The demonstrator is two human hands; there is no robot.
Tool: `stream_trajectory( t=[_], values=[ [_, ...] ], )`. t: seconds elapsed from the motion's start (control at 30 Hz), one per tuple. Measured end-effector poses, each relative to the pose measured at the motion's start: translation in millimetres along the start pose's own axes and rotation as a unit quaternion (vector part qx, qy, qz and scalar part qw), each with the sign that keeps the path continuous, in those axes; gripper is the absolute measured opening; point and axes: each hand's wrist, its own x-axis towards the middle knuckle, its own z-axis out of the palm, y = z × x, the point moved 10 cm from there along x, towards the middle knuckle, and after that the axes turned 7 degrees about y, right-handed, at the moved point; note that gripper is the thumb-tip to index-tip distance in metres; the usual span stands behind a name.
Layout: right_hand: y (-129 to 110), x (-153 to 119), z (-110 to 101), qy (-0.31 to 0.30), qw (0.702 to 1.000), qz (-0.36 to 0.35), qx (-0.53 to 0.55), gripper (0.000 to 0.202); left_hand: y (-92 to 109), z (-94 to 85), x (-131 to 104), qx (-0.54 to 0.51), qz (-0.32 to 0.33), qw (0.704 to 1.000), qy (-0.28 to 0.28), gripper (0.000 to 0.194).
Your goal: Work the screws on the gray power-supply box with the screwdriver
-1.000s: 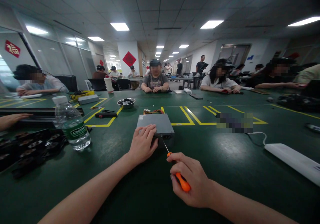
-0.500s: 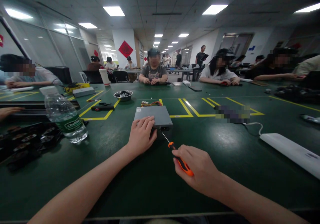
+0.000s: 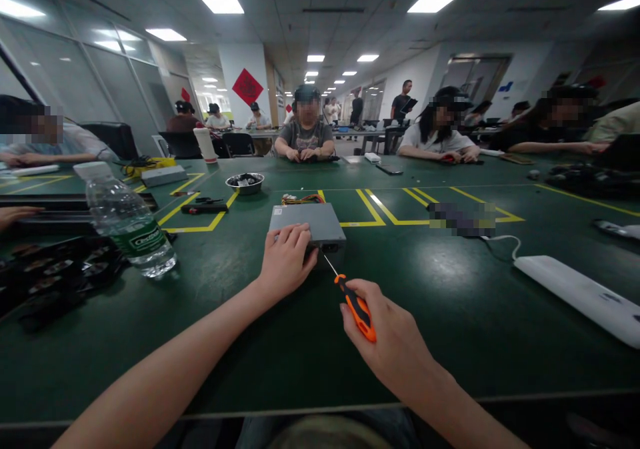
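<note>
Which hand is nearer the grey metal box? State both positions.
Left. The left hand rests on the near left part of the grey metal box; the right hand is apart from it, nearer the wearer and to the right, holding a screwdriver.

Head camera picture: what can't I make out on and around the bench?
All in the head view:
- Whether the screwdriver touches the grey box: too small to tell.
- The box's near left corner: covered by the left hand.
- The pieces in the metal bowl: too small.
- The dark item at right: blurred by pixelation.
- A co-worker's hand: cut off by the left edge.
</note>
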Motion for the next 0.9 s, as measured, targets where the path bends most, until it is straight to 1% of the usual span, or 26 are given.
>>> stream_trajectory(
  t=[0.07, 0.17, 0.27, 0.37, 0.43, 0.5, 0.63, 0.7, 0.77, 0.83, 0.9],
  values=[
    [-4, -2, 0, 0.005, 1.000, -0.014, -0.008, 0.023, 0, -0.1, 0, 0.001, -0.004, 1.000, 0.000, 0.021],
    [-8, -4, -3, 0.027, 0.999, -0.029, -0.032, 0.029, 0, -0.8, 1, 0.002, -0.008, 1.000, -0.001, 0.021],
    [-4, -3, -3, 0.038, 0.998, 0.008, -0.041, 0.024, 0, -1.6, 1, 0.001, -0.010, 1.000, -0.001, 0.021],
    [1, -4, -2, 0.040, 0.996, 0.049, -0.058, 0.030, 0, -1.6, 1, 0.000, -0.011, 1.000, 0.000, 0.022],
    [3, -7, -1, 0.040, 0.995, 0.065, -0.060, 0.029, 0, -1.5, 1, 0.001, -0.010, 1.000, 0.000, 0.022],
    [1, -9, -1, 0.050, 0.996, 0.052, -0.060, 0.025, 1, -1.8, 1, 0.002, -0.007, 1.000, 0.000, 0.021],
    [-16, -12, 0, 0.074, 0.994, -0.020, -0.081, 0.027, 2, -3.2, 2, 0.004, -0.004, 1.000, 0.000, 0.023],
    [-19, -13, 2, 0.075, 0.994, -0.024, -0.073, 0.028, 2, -3.4, 2, 0.005, -0.004, 1.000, -0.002, 0.023],
    [-15, -14, 5, 0.066, 0.997, 0.010, -0.045, 0.027, 2, -3.0, 2, 0.005, -0.005, 1.000, -0.006, 0.022],
    [-6, -16, 7, 0.055, 0.997, 0.060, -0.019, 0.032, 1, -2.3, 1, 0.006, -0.005, 1.000, -0.011, 0.023],
    [-1, -18, 8, 0.054, 0.995, 0.086, -0.012, 0.035, 2, -1.8, 1, 0.007, -0.003, 1.000, -0.012, 0.023]
  ],
)
